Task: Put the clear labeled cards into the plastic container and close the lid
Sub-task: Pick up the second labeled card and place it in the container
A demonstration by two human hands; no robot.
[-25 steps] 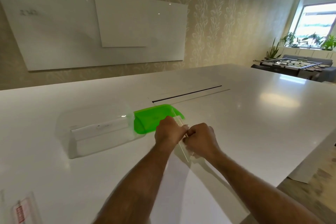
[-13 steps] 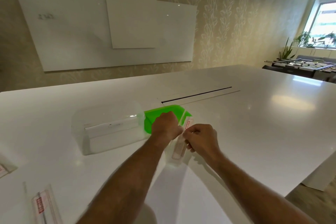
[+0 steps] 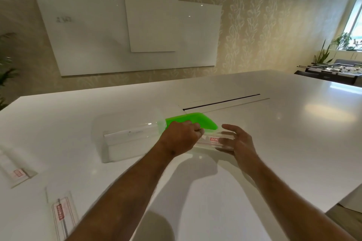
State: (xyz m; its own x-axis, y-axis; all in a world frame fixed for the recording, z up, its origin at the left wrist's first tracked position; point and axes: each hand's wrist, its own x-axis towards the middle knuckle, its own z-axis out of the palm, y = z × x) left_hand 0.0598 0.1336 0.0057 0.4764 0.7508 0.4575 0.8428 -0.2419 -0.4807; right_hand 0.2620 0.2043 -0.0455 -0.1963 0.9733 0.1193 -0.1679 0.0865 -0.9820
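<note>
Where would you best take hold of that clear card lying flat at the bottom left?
Probably by its two long edges, coming from above. The clear card lies flat on the table, so its faces offer no grip; pinching across the narrow width near the red label looks easiest.

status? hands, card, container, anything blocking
Left hand grips clear card at the container's mouth. Right hand open, fingers spread beside it. Green lid off, behind the hands. Two more cards left on table; nothing blocking.
</note>
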